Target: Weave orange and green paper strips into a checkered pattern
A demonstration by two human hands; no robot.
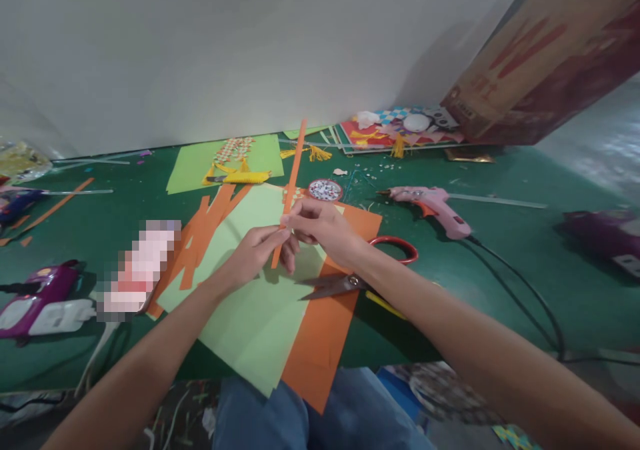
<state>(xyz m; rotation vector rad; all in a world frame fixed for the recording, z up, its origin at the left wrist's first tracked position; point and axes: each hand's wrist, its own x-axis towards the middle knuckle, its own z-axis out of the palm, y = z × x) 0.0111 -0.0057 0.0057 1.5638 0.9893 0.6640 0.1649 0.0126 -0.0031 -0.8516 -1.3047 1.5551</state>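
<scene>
Between both hands stands a narrow orange paper strip (pixel 297 160), its long end pointing away from me and its short end toward me. My left hand (pixel 263 250) pinches the strip low down with thumb and fingers. Just above, my right hand (pixel 320 227) pinches it too, its thumb touching the strip. Beneath the hands lie pale green paper sheets (pixel 250 323), overlapping orange paper (pixel 320 350). Scissors (pixel 345 283) with red handles rest partly open under my right forearm. Several cut orange strips (pixel 193 257) lie left of the green paper.
A pink glue gun (pixel 435 207) with a cord lies at the right. Behind the hands are a round dish of small beads (pixel 325 189), a yellow cutter (pixel 245 178) and a woven piece with tassels (pixel 234 151). A purple power adapter (pixel 45 297) and a blurred-out phone-like object (pixel 140 270) sit left.
</scene>
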